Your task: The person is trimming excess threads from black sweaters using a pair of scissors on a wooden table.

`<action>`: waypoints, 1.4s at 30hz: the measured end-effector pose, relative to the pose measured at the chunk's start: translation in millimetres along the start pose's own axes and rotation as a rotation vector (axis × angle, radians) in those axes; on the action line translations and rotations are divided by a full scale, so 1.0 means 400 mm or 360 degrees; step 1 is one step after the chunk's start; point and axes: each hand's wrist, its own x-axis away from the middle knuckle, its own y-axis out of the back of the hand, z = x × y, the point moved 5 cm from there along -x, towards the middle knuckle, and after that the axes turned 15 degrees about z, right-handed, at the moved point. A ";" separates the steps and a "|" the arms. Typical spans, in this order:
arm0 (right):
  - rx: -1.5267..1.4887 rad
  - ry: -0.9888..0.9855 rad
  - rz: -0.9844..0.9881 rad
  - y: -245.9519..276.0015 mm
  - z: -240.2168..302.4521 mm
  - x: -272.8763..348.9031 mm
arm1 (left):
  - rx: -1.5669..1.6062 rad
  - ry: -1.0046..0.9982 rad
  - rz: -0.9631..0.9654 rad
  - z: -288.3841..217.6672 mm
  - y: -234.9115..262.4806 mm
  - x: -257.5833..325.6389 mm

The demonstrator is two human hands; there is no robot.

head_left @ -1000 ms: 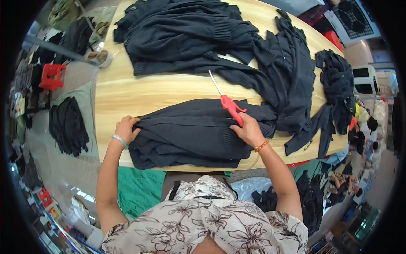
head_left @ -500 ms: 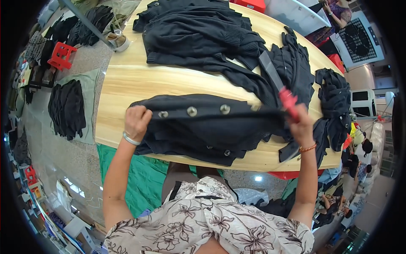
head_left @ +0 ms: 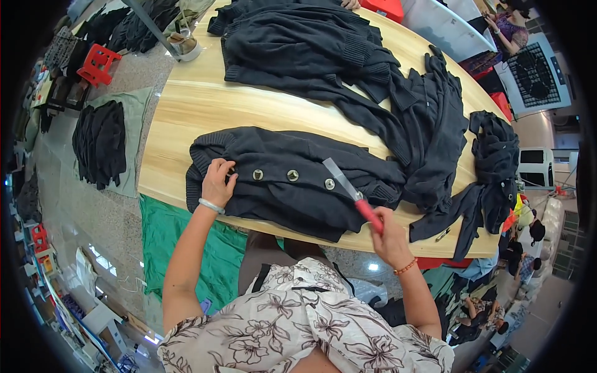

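Observation:
A black cardigan (head_left: 283, 148) with large shiny buttons lies bunched along the near edge of the wooden table (head_left: 180, 112). At its left end, my left hand (head_left: 217, 185) pinches the button band, thumb and fingers closed by the leftmost button. My right hand (head_left: 390, 241) is wrapped round the red handle of a flat-bladed tool (head_left: 368, 215). Its grey blade points up and left over the right part of the band, near a button. Whether the blade touches the knit, I cannot tell.
More black knitwear (head_left: 292, 53) is heaped at the table's far side, and other garments (head_left: 494, 155) lie at the right. Another person's hand shows at the far edge. A red stool (head_left: 98, 64) and a dark garment pile (head_left: 99, 144) stand on the left floor.
The button band was stretched taut between both hands; now the cardigan rests on the table. My right hand has moved left and nearer, bringing the red-handled tool over the buttons. My left hand shifted slightly right.

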 end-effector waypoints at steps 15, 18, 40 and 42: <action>0.0026 0.0285 0.0679 -0.245 0.249 -0.265 | 0.0581 0.0082 0.0199 0.079 -0.005 -0.022; -0.0189 0.0279 0.0747 -0.225 0.228 -0.242 | 0.0652 0.0257 0.0384 0.078 -0.002 -0.012; -0.0213 0.0023 0.0521 -0.163 0.110 -0.121 | 0.0188 -0.0324 0.0296 -0.168 -0.053 -0.084; -0.0268 -0.0028 0.0485 -0.142 0.085 -0.084 | 0.0163 -0.0431 0.0088 -0.247 -0.042 -0.091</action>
